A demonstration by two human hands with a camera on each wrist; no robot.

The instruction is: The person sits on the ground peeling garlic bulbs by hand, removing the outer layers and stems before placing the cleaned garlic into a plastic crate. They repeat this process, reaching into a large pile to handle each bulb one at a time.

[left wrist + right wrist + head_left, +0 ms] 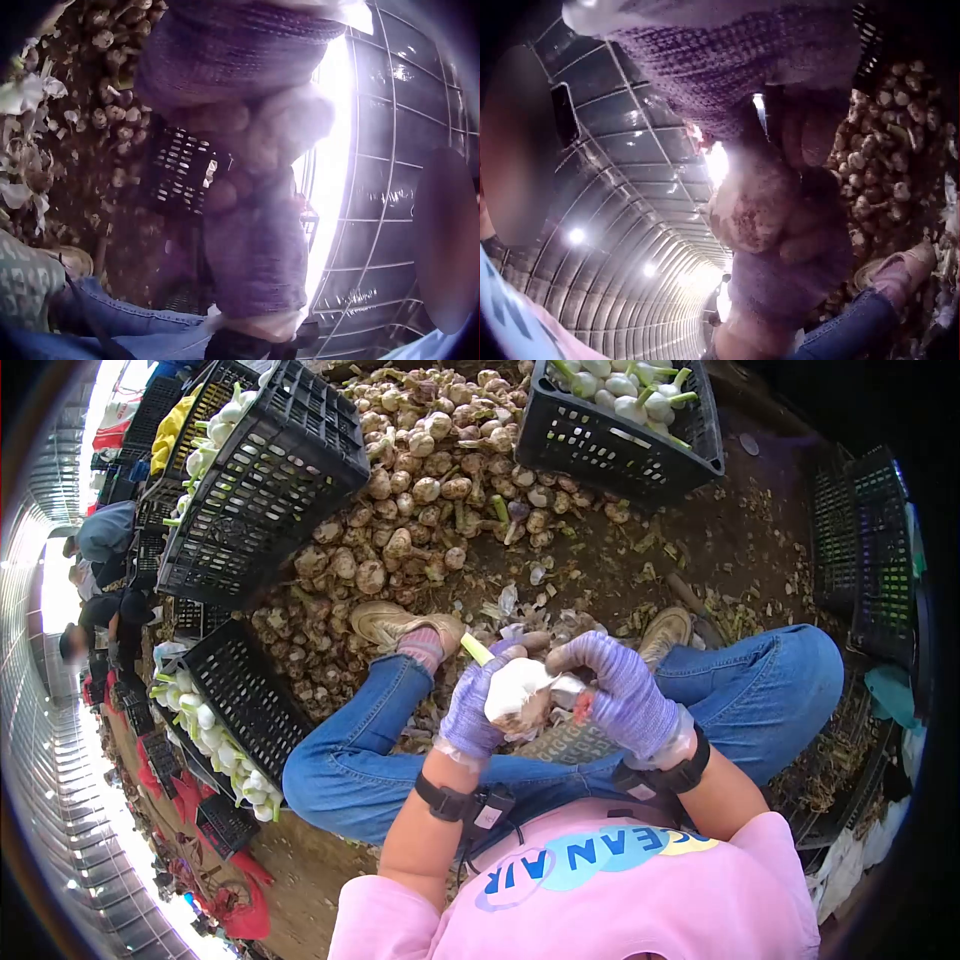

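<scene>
A white garlic bulb [516,692] with a soil-stained underside and a green stem stub [477,650] is held in front of the lap. My left hand [474,705], in a purple knitted glove, grips it with the stem side against the fingers. Close against the bulb's other side, my right hand [625,695], gloved alike, has its fingers bent and pinches a pale flap of garlic skin [568,685]. A small red thing [583,707] shows at that hand's edge; its kind is unclear. The right wrist view shows the bulb's dirty face [754,214] between the hands.
A heap of untrimmed garlic [430,490] lies beyond the feet. Black crates of cleaned garlic stand at the left [245,710], upper left [265,490] and top [620,450]. More black crates [865,550] are at the right. Loose skins [510,600] litter the ground.
</scene>
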